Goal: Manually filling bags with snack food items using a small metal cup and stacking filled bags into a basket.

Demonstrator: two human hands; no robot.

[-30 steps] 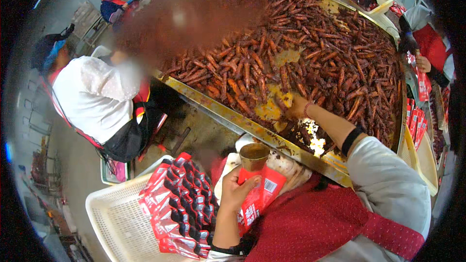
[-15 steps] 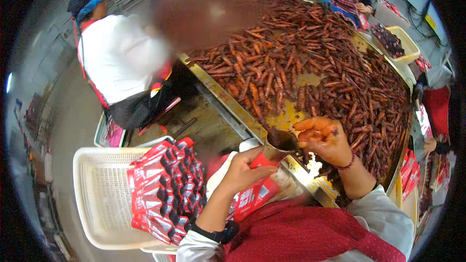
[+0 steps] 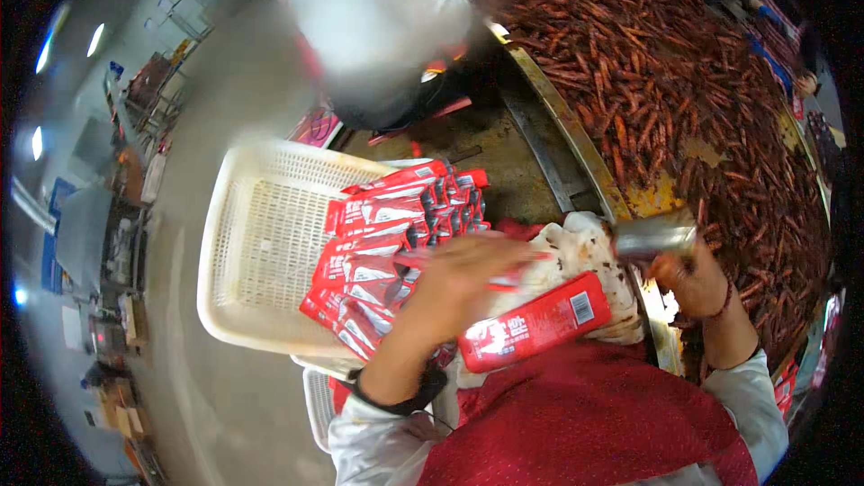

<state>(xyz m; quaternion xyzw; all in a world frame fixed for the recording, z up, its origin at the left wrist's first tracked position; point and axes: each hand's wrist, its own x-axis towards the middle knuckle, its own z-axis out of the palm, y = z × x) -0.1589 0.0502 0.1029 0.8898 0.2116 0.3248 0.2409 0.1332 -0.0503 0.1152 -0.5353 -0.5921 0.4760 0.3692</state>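
Over the filled red pouches (image 3: pixel 378 234) in the white basket, my left hand (image 3: pixel 463 283) is smeared by motion. Red and white pouch edges show on both sides of its fingers, which appear closed on a red pouch. My right hand (image 3: pixel 697 283) grips a metal funnel (image 3: pixel 655 236), tilted on its side above the table's rim. Between my arms a flat red pouch (image 3: pixel 540 322) lies on a stained white cloth (image 3: pixel 576 247), against my dark red apron. Long reddish-brown, sauce-coated pieces (image 3: pixel 630 81) are heaped on the table at the right.
The white slatted basket (image 3: pixel 216 279) stands left of me, above another white basket (image 3: pixel 317 405). The table's metal rim (image 3: pixel 576 135) runs diagonally past the cloth. A co-worker in white (image 3: pixel 378 18) is close ahead; others stand at the table's far side.
My view has swung left. My left hand has left the funnel and moved to the pouches in the basket. My right hand, empty before, now holds the funnel.
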